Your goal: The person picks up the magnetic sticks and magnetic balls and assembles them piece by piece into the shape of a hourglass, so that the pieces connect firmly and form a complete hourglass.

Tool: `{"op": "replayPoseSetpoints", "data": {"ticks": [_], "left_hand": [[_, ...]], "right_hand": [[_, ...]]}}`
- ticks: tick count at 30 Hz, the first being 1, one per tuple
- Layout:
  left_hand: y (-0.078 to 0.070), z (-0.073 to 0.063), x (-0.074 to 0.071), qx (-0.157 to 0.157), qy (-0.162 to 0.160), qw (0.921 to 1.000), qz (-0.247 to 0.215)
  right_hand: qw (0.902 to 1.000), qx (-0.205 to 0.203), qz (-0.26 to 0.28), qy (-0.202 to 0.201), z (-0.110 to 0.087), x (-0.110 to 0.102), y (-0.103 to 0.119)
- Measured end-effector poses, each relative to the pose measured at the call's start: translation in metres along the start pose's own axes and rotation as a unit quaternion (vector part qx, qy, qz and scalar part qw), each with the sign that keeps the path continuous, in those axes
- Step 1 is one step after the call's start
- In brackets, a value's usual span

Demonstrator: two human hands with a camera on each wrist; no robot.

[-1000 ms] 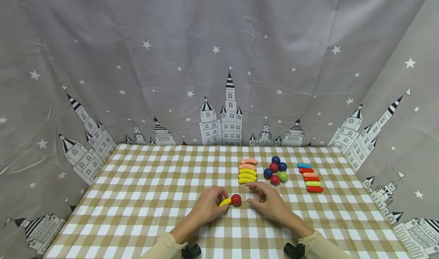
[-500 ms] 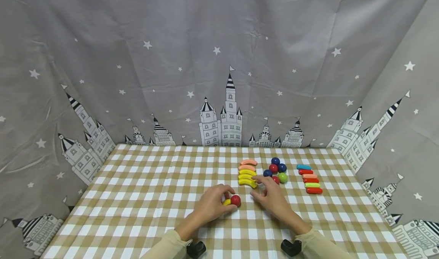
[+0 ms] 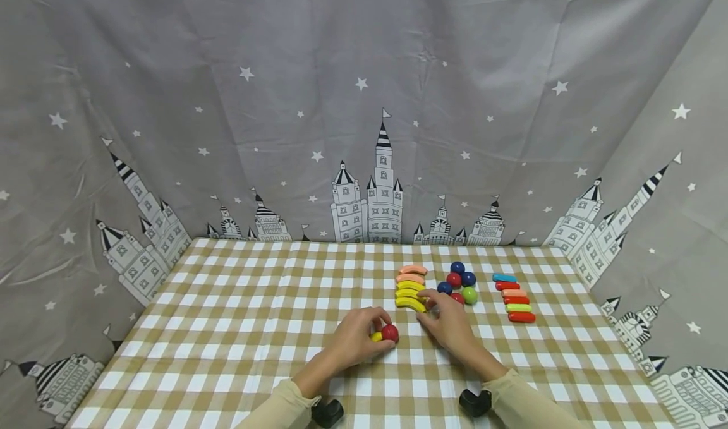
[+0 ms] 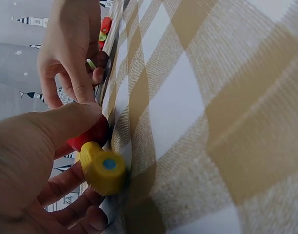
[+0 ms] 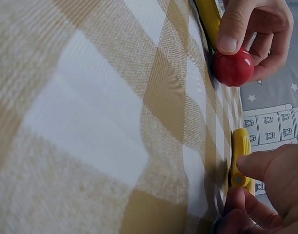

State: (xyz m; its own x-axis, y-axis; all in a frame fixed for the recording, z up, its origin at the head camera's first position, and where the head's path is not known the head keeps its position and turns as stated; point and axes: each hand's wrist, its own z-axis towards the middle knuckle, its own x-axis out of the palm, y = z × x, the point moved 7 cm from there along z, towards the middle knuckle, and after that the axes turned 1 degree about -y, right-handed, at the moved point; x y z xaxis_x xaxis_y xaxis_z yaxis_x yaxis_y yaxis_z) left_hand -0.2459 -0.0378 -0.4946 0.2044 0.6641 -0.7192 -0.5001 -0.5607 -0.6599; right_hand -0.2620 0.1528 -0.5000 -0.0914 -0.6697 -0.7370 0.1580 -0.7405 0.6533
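My left hand (image 3: pixel 354 337) holds a red ball (image 3: pixel 390 333) low over the checked cloth, with the thumb laid against it. Joined to or touching that ball is a yellow curved bar (image 3: pixel 376 337); its round end with a blue dot shows in the left wrist view. To the right, my right hand (image 3: pixel 452 329) pinches the end of the nearest yellow curved bar (image 3: pixel 410 304), the front one of a column. In the right wrist view the thumb presses this bar (image 5: pixel 241 141) while other fingers curl at its end.
Behind lie more yellow curved bars (image 3: pixel 409 285) and two orange curved bars (image 3: pixel 412 269). Several balls (image 3: pixel 469 278), blue, red and green, cluster beside them. Straight bars (image 3: pixel 516 300) form a column farther right. A grey castle-print curtain (image 3: pixel 284 100) borders the table.
My left hand has shifted its fingers forward from the yellow curved bar onto the red ball. My right hand has come to the nearest yellow bar in the column, whose right end has tilted toward me.
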Motion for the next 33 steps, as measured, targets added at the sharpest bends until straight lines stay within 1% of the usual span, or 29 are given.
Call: {"op": "replayPoseSetpoints", "data": {"ticks": [3, 10, 13, 16, 19, 24, 27, 33], "left_hand": [[0.001, -0.001, -0.001, -0.003, 0.002, 1.0, -0.003], [0.004, -0.002, -0.002, -0.007, 0.003, 1.0, -0.002], [0.004, -0.003, -0.004, -0.012, 0.004, 0.9999, -0.005], [0.005, -0.003, -0.005, -0.017, 0.005, 0.9998, -0.008], [0.006, -0.003, -0.006, -0.022, 0.007, 0.9997, -0.012], [0.007, -0.002, -0.006, -0.028, 0.012, 0.9994, -0.015], [0.007, -0.002, -0.005, -0.035, 0.017, 0.9991, -0.017], [0.01, -0.002, -0.003, -0.049, 0.022, 0.9984, -0.019]], "right_hand": [[0.9999, 0.005, -0.01, 0.003, 0.001, 0.003, 0.0], [0.9998, -0.002, -0.017, 0.01, 0.0, 0.005, -0.001], [0.9995, 0.011, -0.018, 0.021, -0.002, 0.004, -0.004], [0.9992, 0.022, -0.018, 0.028, -0.007, 0.001, -0.006], [0.9991, 0.022, -0.014, 0.035, -0.013, -0.004, -0.008], [0.9977, 0.033, -0.002, 0.059, -0.023, -0.012, -0.015], [0.9972, 0.037, 0.001, 0.065, -0.027, -0.017, -0.019], [0.9968, 0.027, 0.008, 0.075, -0.031, -0.022, -0.022]]}}
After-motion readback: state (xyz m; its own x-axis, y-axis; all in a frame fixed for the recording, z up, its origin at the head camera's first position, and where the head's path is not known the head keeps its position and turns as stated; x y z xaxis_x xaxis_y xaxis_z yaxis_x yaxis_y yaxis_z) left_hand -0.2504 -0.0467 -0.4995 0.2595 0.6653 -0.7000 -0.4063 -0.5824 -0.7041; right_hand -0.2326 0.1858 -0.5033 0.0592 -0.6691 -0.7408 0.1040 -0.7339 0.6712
